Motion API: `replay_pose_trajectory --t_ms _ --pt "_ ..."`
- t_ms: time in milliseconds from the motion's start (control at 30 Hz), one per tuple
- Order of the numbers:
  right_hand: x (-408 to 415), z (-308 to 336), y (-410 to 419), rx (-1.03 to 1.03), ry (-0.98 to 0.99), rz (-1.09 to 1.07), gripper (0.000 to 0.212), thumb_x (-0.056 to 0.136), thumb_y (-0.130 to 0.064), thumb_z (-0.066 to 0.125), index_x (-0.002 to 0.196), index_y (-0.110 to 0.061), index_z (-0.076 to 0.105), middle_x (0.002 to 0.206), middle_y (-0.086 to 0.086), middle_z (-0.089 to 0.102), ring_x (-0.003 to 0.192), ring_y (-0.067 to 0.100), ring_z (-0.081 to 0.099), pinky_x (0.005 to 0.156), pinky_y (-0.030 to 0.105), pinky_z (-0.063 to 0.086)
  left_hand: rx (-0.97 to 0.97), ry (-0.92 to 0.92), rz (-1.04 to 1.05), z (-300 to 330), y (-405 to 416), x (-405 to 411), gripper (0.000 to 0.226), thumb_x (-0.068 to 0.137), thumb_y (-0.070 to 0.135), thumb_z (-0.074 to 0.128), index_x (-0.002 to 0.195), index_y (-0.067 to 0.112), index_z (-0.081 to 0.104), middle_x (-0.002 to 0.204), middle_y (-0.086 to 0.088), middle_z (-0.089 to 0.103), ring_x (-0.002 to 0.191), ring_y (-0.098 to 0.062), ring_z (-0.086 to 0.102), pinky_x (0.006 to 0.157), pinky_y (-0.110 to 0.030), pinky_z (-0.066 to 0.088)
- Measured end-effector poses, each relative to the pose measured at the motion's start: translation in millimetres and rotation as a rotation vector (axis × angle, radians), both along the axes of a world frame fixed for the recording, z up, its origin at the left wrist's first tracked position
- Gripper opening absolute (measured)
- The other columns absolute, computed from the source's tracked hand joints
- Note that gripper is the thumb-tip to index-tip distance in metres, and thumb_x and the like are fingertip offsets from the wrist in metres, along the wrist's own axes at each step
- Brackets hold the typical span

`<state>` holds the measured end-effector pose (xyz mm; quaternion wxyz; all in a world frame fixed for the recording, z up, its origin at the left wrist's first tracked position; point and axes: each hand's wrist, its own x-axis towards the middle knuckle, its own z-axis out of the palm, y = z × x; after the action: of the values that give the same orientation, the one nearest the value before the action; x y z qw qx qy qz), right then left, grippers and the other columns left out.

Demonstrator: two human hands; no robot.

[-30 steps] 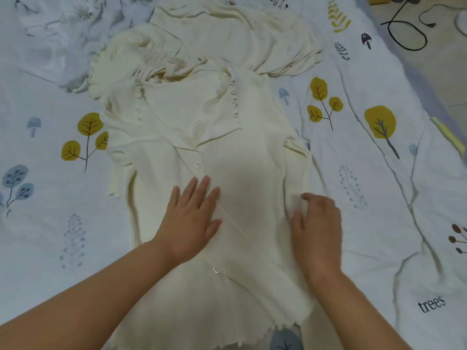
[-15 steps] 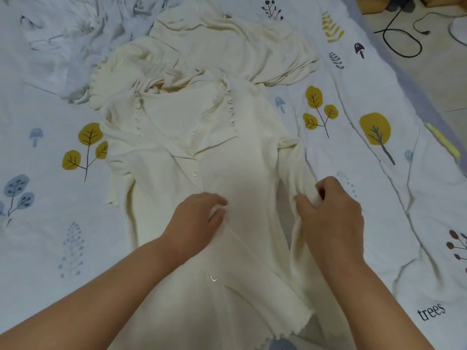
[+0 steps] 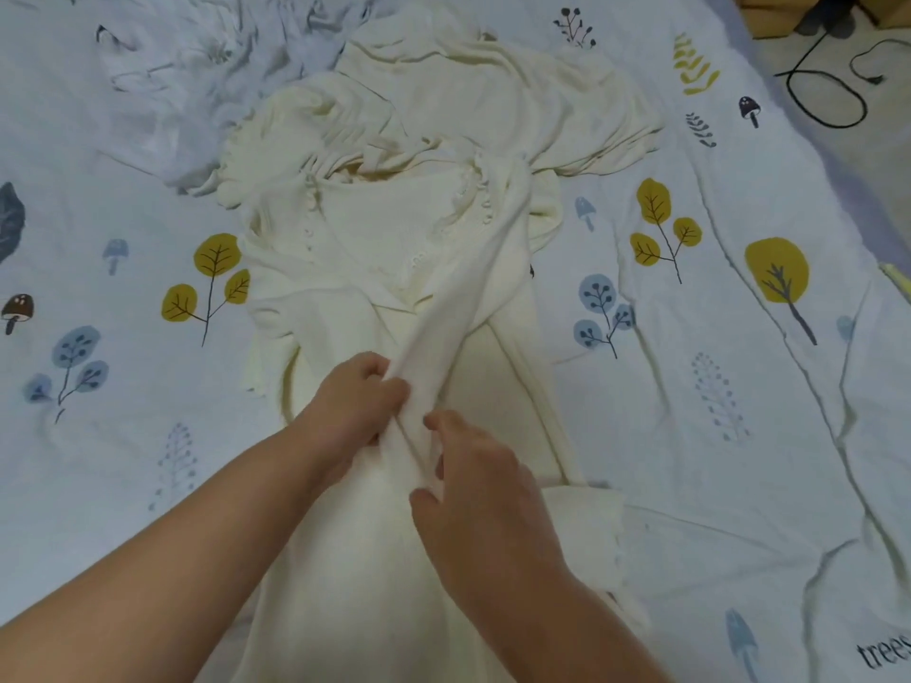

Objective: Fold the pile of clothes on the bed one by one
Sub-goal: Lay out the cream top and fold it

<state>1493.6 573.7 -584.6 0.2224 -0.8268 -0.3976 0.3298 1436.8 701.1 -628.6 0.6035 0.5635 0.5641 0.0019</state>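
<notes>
Folding the right side of a cream cardigan [image 3: 394,268] inward, across its own front. Lying spread on the bedsheet [image 3: 739,411], collar away, hem toward the body.

Left hand [image 3: 352,411]: fingers curling round a bunched ridge of the fabric near mid-front, clamping it. Right hand [image 3: 480,490]: fingertips and thumb pinching the same ridge just below, touching cloth, hands almost meeting.

Judging the step: carrying the raised side panel over to the middle. Doing it well probably means keeping the fold edge straight from shoulder to hem, laying the sleeve flat rather than twisted, smoothing from centre outward before releasing. Risking a lumpy fold if the bunch is dropped as gathered.

Counting: two hands, both gripping. One cardigan being worked. One more cream garment [image 3: 493,91] crumpled beyond the collar, touching it, waiting. Possibly a white crumpled piece [image 3: 172,81] at upper left; not telling whether garment or bedding. One black cable [image 3: 828,91] looping on the floor, well apart.
</notes>
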Motion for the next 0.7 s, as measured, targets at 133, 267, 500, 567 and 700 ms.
replay_pose_trajectory --t_ms 133,267,500,567,700 --pt "-6.2 -26.5 -8.0 -0.353 -0.227 0.230 0.043 0.088 -0.015 0.048 0.129 -0.022 0.035 0.124 0.001 0.046 0.120 0.024 0.036 0.108 0.048 0.020 0.061 0.051 0.062 -18.9 10.2 -15.0 0.018 0.090 0.017 0.056 0.086 0.000 0.059 0.084 -0.018 0.059 0.075 -0.025 0.055 0.075 -0.046 0.052" --pt "4.5 -28.5 -12.4 -0.449 -0.362 0.223 0.033 0.089 -0.005 0.044 0.120 -0.016 0.043 0.113 0.002 0.055 0.110 0.022 0.050 0.105 0.044 0.026 0.054 -0.093 0.274 -19.6 21.9 -18.8 0.020 0.092 0.016 0.054 0.074 0.008 0.053 0.083 -0.017 0.054 0.071 -0.025 0.053 0.065 -0.036 0.050" --pt "-37.6 5.4 -1.4 -0.171 -0.384 0.264 0.016 0.059 -0.008 0.051 0.061 -0.018 0.064 0.051 0.002 0.057 0.039 0.015 0.057 0.033 0.019 0.036 -0.142 0.083 -0.009 -8.0 4.4 -41.4 0.022 0.077 0.027 0.070 0.095 0.017 0.062 0.086 -0.007 0.071 0.072 -0.023 0.068 0.049 -0.027 0.053" --pt "-51.9 1.3 4.2 -0.213 -0.122 0.425 0.026 0.083 -0.004 0.041 0.096 -0.012 0.062 0.089 0.010 0.063 0.078 0.027 0.065 0.059 0.029 0.043 -0.202 0.077 -0.038 -7.2 -1.6 -55.5 0.015 0.080 0.015 0.067 0.094 0.015 0.067 0.086 -0.011 0.073 0.075 -0.027 0.070 0.065 -0.041 0.058" --pt "-51.7 -14.6 0.2 -0.301 0.111 0.490 0.030 0.093 -0.028 0.046 0.121 -0.017 0.049 0.121 0.009 0.055 0.111 0.028 0.053 0.090 0.034 0.041 0.104 0.104 0.111 -17.7 -1.0 -82.6 0.008 0.084 0.003 0.061 0.090 0.007 0.065 0.088 -0.017 0.068 0.072 -0.027 0.061 0.072 -0.038 0.048"
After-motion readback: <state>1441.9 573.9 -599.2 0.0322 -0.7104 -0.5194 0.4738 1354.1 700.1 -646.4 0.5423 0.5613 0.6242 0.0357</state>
